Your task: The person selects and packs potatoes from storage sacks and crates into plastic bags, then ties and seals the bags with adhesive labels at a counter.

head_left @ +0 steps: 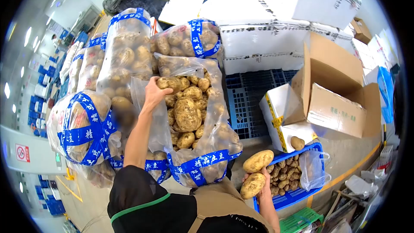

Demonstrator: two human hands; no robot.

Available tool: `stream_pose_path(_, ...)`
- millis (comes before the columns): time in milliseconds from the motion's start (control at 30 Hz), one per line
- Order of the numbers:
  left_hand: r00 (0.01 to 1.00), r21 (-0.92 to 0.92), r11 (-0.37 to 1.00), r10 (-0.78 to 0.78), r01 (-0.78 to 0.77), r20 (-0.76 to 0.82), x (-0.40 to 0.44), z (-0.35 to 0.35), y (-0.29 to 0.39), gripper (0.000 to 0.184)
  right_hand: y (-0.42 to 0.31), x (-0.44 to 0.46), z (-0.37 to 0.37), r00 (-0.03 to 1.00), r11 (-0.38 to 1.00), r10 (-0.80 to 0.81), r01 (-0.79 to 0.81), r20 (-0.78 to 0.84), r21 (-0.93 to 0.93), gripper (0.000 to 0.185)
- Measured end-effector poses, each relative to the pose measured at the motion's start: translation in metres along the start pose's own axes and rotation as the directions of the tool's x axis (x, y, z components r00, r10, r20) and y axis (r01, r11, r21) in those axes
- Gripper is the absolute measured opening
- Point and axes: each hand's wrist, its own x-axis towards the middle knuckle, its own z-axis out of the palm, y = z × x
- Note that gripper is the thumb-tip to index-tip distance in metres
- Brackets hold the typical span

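Holds one brown potato (169, 84) in the left hand (154, 92), with fingers partly closed over its left end and with its long axis running sideways, just above the heap in one opened bag (220, 110). Holds two pale potatoes (258, 161) in the right hand (264, 185), one just beyond the other and touching it, with fingers half closed and partly hidden beneath, and with both long axes slanting, right ends farther from the body. Has, to the right of and nearer than the left hand, one very big potato (187, 113) atop the heap, lengthwise toward the body. Has, just right of the right hand, one blue crate (319, 159) of small potatoes (284, 177), too many to count.
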Motion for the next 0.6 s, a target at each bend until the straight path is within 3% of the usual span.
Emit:
stream_pose_path(33, 0.999, -0.149, 0.988, -0.049, 0.049, 0.003, -0.011, -0.003, 0.006, 0.069, 0.001, -0.010, -0.009, 1.000, 0.998, -0.026, 0.025, 0.007, 0.064, 0.064)
stream_pose_path(100, 0.975, -0.422, 0.885, -0.132, 0.198, 0.181, -0.042, -0.008, 0.038, 0.064, 0.006, -0.032, -0.030, 0.991, 0.982, -0.129, 0.124, 0.028, 0.146, 0.063)
stream_pose_path(167, 0.918, -0.594, 0.732, -0.109, 0.333, 0.381, -0.081, 0.002, 0.070, 0.059, 0.014, -0.055, -0.065, 0.981, 0.957, -0.110, 0.148, -0.158, 0.248, 0.063)
stream_pose_path(200, 0.888, -0.675, 0.632, -0.046, 0.380, 0.457, -0.103, 0.016, 0.082, 0.056, 0.015, -0.073, -0.061, 0.957, 0.960, -0.129, 0.186, -0.260, 0.209, 0.054)
stream_pose_path(233, 0.846, -0.724, 0.525, 0.014, 0.448, 0.533, -0.128, 0.030, 0.090, 0.054, 0.020, -0.089, -0.077, 0.971, 0.953, -0.166, 0.202, -0.171, 0.225, 0.056)
stream_pose_path(300, 0.687, -0.647, 0.477, 0.115, 0.595, 0.717, -0.171, 0.059, 0.091, 0.052, 0.032, -0.116, -0.106, 0.953, 0.933, -0.215, 0.265, -0.213, 0.245, 0.061)
stream_pose_path(367, 0.546, -0.599, 0.472, 0.261, 0.647, 0.796, -0.221, 0.092, 0.101, 0.053, 0.043, -0.136, -0.146, 0.932, 0.889, -0.354, 0.360, -0.072, 0.282, 0.065)
stream_pose_path(433, 0.435, -0.546, 0.452, 0.332, 0.706, 0.837, -0.281, 0.112, 0.126, 0.057, 0.054, -0.161, -0.175, 0.890, 0.793, -0.439, 0.449, -0.125, 0.411, 0.067)
stream_pose_path(467, 0.411, -0.472, 0.395, 0.231, 0.788, 0.882, -0.309, 0.119, 0.134, 0.058, 0.055, -0.182, -0.186, 0.891, 0.778, -0.441, 0.439, -0.107, 0.450, 0.066)
stream_pose_path(600, 0.262, -0.359, 0.460, 0.263, 0.812, 0.929, -0.407, 0.141, 0.167, 0.064, 0.067, -0.255, -0.243, 0.805, 0.673, -0.581, 0.559, -0.122, 0.484, 0.065)
